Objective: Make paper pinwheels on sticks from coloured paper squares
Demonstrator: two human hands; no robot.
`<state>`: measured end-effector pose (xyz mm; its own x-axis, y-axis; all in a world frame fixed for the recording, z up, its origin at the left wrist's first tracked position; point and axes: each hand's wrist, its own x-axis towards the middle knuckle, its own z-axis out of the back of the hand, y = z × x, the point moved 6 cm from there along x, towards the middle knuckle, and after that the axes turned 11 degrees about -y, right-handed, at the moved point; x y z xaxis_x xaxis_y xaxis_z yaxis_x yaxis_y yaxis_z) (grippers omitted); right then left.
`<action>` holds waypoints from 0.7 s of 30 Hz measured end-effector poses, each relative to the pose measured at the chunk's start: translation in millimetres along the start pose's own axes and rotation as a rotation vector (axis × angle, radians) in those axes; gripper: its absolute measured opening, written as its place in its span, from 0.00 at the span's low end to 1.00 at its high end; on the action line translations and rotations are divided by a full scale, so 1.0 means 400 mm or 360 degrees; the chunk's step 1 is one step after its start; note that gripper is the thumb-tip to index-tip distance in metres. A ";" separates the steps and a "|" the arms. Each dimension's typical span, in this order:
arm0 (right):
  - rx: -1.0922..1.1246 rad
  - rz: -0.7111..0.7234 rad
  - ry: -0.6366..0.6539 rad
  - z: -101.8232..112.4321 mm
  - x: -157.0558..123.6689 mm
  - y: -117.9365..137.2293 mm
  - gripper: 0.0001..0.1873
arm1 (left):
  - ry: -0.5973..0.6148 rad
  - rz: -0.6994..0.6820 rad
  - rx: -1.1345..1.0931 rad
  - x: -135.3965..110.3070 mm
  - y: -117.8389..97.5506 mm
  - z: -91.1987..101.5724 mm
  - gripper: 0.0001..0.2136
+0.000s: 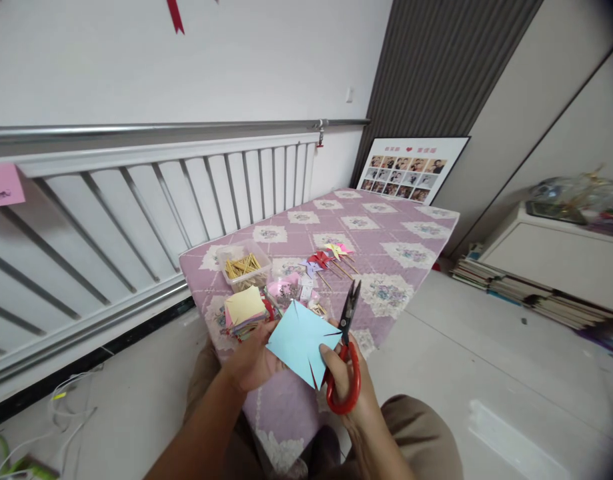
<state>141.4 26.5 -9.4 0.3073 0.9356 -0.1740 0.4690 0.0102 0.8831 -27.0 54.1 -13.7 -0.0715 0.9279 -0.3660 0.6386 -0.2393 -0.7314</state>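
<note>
My left hand (251,363) grips the left edge of a light blue paper square (300,340) with slits cut in from its corners. My right hand (349,387) is closed through the red handles of a pair of scissors (347,347), whose dark blades point up and stand slightly apart by the paper's right corner. One right finger also touches the paper's lower edge. Both hands hover over the near end of a purple patterned mattress (386,253).
On the mattress lie a stack of coloured paper squares (243,310), a clear box of wooden sticks (242,267) and several finished pinwheels (329,260). A white slatted rail (136,200) runs at the left. Books (511,287) are stacked by a cabinet at the right.
</note>
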 end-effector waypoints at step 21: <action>-0.0434 -0.0062 0.0469 0.085 -0.061 -0.088 0.34 | -0.0288 -0.0320 -0.0237 0.006 -0.001 -0.032 0.14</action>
<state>145.4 -8.6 -51.2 0.0248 0.9934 -0.1121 0.2266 0.1036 0.9685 -17.7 60.0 -6.9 -0.3344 0.8831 -0.3290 0.7022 0.0007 -0.7120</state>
